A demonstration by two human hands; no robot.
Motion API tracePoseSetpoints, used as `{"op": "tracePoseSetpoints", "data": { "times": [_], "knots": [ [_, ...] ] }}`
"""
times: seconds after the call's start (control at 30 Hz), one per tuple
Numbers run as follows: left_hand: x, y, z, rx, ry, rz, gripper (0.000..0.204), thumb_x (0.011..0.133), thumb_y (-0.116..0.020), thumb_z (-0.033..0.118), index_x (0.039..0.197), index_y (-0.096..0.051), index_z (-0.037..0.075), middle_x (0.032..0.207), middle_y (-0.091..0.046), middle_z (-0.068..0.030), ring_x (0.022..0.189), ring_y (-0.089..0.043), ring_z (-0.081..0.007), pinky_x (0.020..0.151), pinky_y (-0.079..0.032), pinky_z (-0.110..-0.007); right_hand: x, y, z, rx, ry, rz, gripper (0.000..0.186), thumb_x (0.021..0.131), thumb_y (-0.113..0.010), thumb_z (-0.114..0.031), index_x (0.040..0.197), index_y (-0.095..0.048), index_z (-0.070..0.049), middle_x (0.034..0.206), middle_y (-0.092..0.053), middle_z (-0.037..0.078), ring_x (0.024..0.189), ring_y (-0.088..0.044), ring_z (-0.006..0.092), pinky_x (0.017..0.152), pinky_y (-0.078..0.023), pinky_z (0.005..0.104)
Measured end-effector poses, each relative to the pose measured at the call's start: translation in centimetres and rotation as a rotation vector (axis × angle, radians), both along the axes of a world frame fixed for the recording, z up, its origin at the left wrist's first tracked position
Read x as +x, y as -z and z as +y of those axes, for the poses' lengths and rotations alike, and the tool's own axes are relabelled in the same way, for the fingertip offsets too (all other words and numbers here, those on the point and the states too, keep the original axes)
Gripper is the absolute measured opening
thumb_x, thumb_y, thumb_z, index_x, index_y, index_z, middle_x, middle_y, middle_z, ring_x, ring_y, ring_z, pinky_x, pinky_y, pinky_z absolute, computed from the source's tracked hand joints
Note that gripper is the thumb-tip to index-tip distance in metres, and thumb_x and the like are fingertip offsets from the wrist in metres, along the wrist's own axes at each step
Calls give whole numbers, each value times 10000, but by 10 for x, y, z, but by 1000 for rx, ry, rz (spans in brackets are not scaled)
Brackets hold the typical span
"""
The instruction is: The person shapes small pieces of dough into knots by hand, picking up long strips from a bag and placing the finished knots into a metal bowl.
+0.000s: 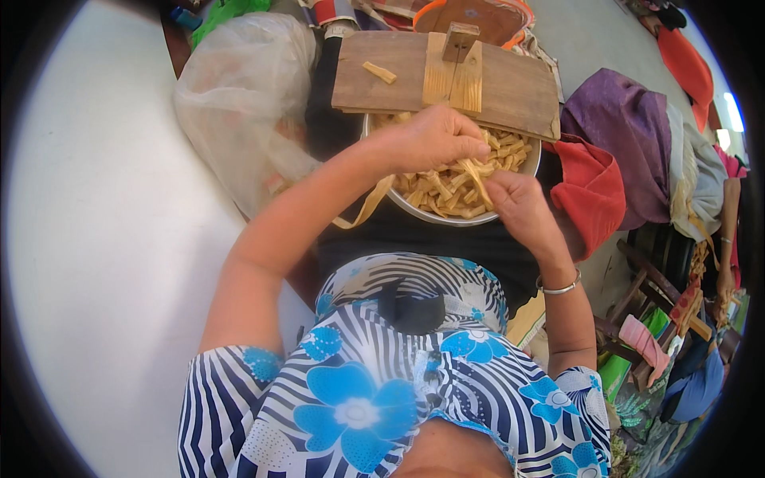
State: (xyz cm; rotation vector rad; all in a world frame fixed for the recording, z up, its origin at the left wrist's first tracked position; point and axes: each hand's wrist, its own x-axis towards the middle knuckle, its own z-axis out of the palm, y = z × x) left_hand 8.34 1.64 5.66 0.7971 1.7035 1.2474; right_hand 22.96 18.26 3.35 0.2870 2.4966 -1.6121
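Note:
A round metal pan [447, 221] full of short, pale yellow dried pieces [434, 193] rests on my lap. Across its far side lies a wooden board [518, 80] with an upright wooden block [459, 44] and one loose piece [380, 72]. Over the pan, my left hand [437, 142] is closed on a yellow strip [476, 177]; my right hand [514, 199], at the pan's right side, pinches the same strip lower down. A longer strip [362, 211] hangs over the pan's left rim, its far end partly hidden.
Left of the pan is a cloudy plastic bag [235, 103] beside a white surface [96, 199]. An orange-rimmed container [470, 17] stands beyond the board. Red cloth [586, 195] and purple cloth [613, 135] lie right. Another person's arm [727, 239] shows at far right among clutter.

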Motion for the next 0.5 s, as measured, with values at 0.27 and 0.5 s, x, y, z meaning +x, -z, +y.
{"op": "tracePoseSetpoints", "data": {
  "times": [0.27, 0.5],
  "knots": [
    [33, 24, 3, 311, -187, -557, 234, 944, -531, 198, 1071, -618, 23, 614, -513, 8, 487, -422, -54, 425, -315, -199, -28, -15, -34, -511, 379, 285, 215, 903, -624, -117, 1094, -691, -43, 678, -632, 0, 590, -551, 68, 563, -454, 225],
    [43, 30, 7, 326, -247, -670, 228, 931, -524, 103, 1145, -553, 30, 643, -524, -11, 446, -411, -46, 405, -311, -184, -37, 15, -32, 282, 426, 556, 250, 863, -605, -77, 1099, -682, -109, 871, -700, 86, 698, -660, 246, 615, -501, 334]
  ]
}}
